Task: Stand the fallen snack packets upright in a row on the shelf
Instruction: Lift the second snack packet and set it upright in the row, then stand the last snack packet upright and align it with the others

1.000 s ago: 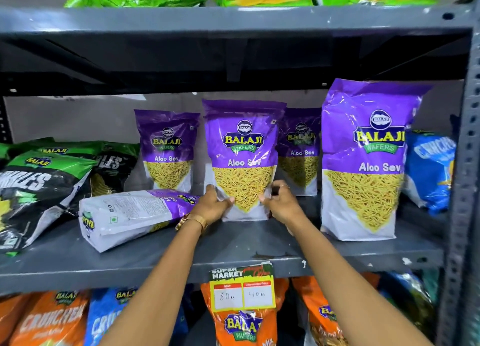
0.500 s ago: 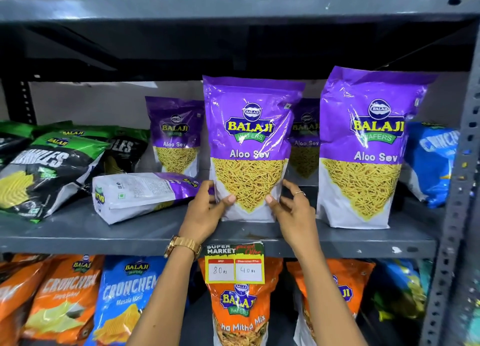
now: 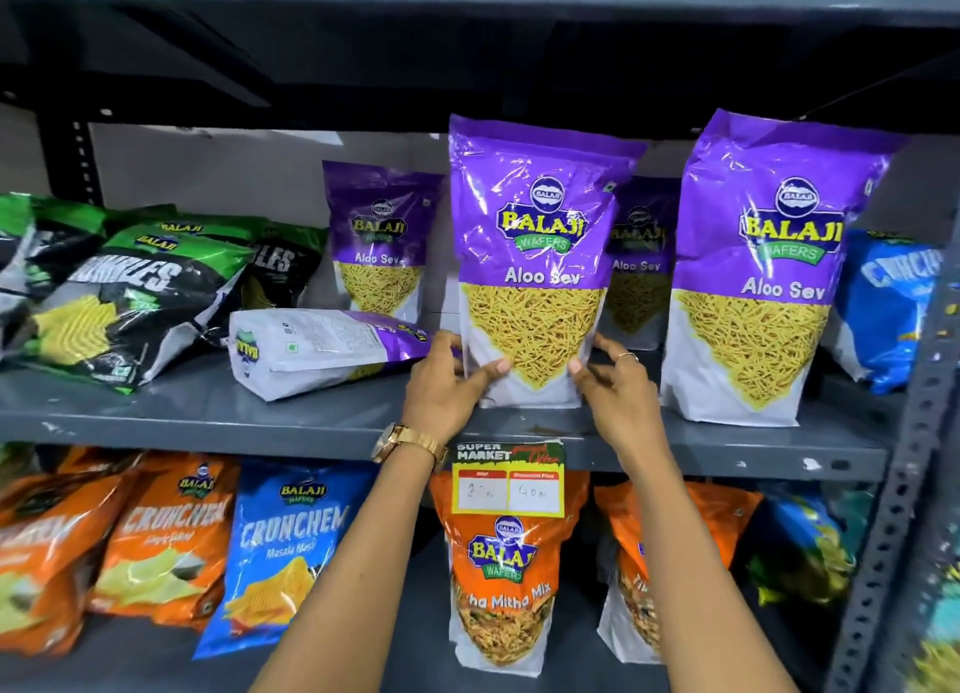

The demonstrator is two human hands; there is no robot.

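A purple Aloo Sev packet (image 3: 535, 255) stands upright near the front of the grey shelf (image 3: 218, 422). My left hand (image 3: 447, 385) grips its lower left corner and my right hand (image 3: 613, 385) its lower right corner. Another purple packet (image 3: 758, 271) stands upright to the right. Two more upright purple packets stand behind, one at the back left (image 3: 379, 240), one (image 3: 636, 261) partly hidden. A fallen purple-and-white packet (image 3: 322, 349) lies on its side just left of my left hand.
Black-and-green chip bags (image 3: 119, 297) lie slanted at the shelf's left. A blue bag (image 3: 893, 307) leans at the right by the perforated upright post (image 3: 914, 432). Orange and blue packets fill the lower shelf behind a yellow price tag (image 3: 509, 479).
The packet between my hands came forward toward the shelf's front edge, both hands staying on its lower corners. The view has shifted down and closer.
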